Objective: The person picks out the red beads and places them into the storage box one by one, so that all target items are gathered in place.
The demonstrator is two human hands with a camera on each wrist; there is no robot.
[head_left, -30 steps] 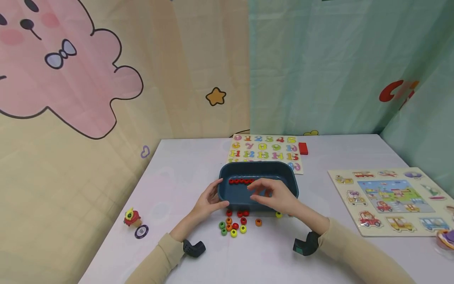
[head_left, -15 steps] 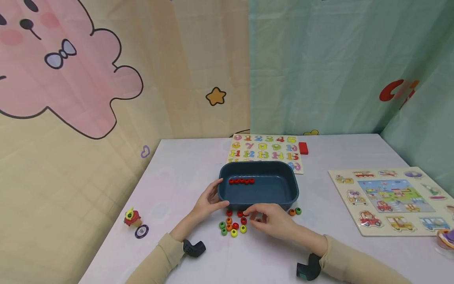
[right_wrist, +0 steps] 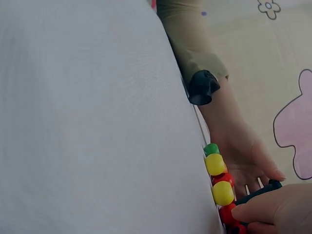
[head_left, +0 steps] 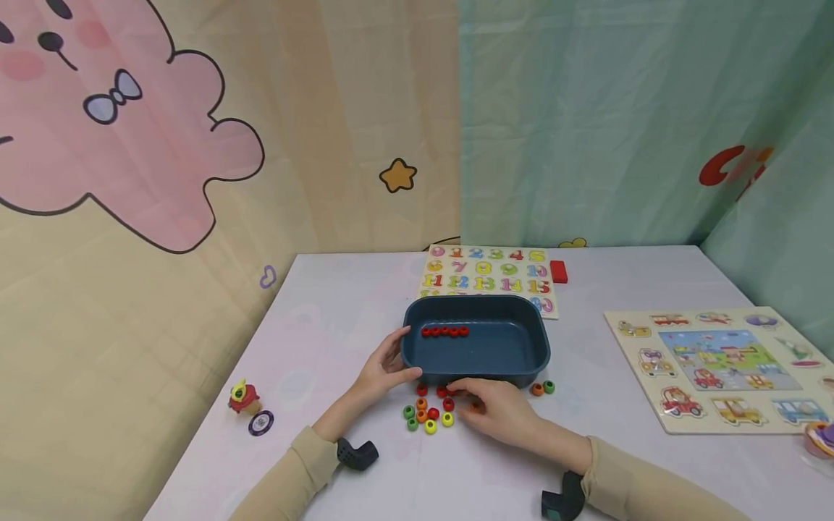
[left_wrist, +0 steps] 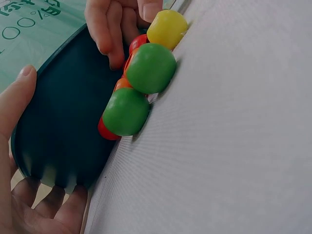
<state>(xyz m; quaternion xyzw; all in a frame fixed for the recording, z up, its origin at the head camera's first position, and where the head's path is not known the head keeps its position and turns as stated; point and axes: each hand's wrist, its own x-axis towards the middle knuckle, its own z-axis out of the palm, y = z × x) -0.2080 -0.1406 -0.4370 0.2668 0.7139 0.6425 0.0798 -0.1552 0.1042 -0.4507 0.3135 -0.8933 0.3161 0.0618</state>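
Note:
A dark blue tray (head_left: 482, 358) stands mid-table with a row of several red beads (head_left: 445, 331) inside it. My left hand (head_left: 386, 369) holds its left end, thumb and fingers around the wall; in the left wrist view the fingertips (left_wrist: 73, 207) curl at the tray's end. My right hand (head_left: 498, 411) reaches down by the tray's near side, fingertips at a red bead (head_left: 441, 391); no bead is visibly gripped. An orange bead (head_left: 478, 407) shows partly beneath this hand. Green (head_left: 409, 412), yellow (head_left: 431, 427), orange and red beads lie loosely grouped to its left.
One orange bead (head_left: 537, 389) and one green bead (head_left: 549, 387) lie right of the hand. Behind the tray is a number board (head_left: 485, 271) with a red block (head_left: 558, 272). A vehicle puzzle board (head_left: 723, 369) lies right. A small toy (head_left: 244, 397) and round disc (head_left: 260, 423) sit left.
My right hand has moved from over the tray down to the beads on the table in front, and has settled lower over the orange bead. The left hand stays at the tray.

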